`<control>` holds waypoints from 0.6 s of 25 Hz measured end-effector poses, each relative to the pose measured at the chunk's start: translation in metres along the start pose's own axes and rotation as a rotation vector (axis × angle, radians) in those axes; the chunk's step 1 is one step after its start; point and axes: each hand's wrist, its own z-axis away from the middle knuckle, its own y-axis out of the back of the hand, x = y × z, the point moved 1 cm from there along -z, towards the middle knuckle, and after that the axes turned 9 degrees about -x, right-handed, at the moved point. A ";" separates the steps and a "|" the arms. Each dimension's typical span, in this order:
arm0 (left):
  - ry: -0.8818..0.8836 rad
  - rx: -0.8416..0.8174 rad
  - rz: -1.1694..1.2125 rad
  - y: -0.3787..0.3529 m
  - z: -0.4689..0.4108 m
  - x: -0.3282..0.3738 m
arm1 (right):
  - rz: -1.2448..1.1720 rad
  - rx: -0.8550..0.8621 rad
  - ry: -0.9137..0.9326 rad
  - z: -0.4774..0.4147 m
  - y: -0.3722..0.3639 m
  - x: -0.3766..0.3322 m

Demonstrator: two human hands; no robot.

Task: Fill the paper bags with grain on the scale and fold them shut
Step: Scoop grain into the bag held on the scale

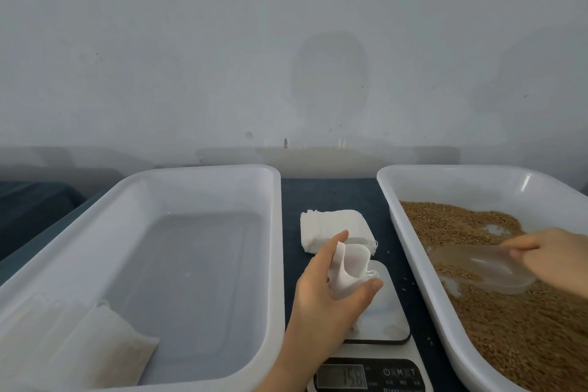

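1. Your left hand pinches an empty white bag between thumb and fingers, mouth held open, over the scale plate.
2. Your right hand grips a clear scoop, which lies low in the grain in the right tray.
3. A stack of bags lies on the dark surface just behind the scale.
4. A filled bag lies in the near left corner of the left tray.

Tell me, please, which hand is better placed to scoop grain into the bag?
The right hand: it grips the scoop in the grain; the left hand holds the bag over the scale.
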 end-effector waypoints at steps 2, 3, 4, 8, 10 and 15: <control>0.005 -0.006 -0.005 0.000 0.000 0.000 | -0.053 0.017 0.020 0.003 0.002 -0.004; 0.005 -0.008 -0.007 0.000 -0.001 0.000 | -0.082 0.025 0.027 0.005 0.005 -0.006; 0.004 -0.010 -0.008 -0.001 -0.001 0.000 | -0.103 0.036 0.030 0.008 0.008 -0.008; 0.005 -0.023 -0.003 0.000 0.000 0.001 | -0.196 0.067 0.092 0.023 0.030 -0.021; 0.002 -0.032 -0.002 0.000 0.000 0.002 | -0.204 0.089 0.166 0.034 0.043 -0.033; 0.013 -0.047 0.001 -0.001 0.000 0.001 | -0.100 0.065 0.314 0.066 0.059 -0.079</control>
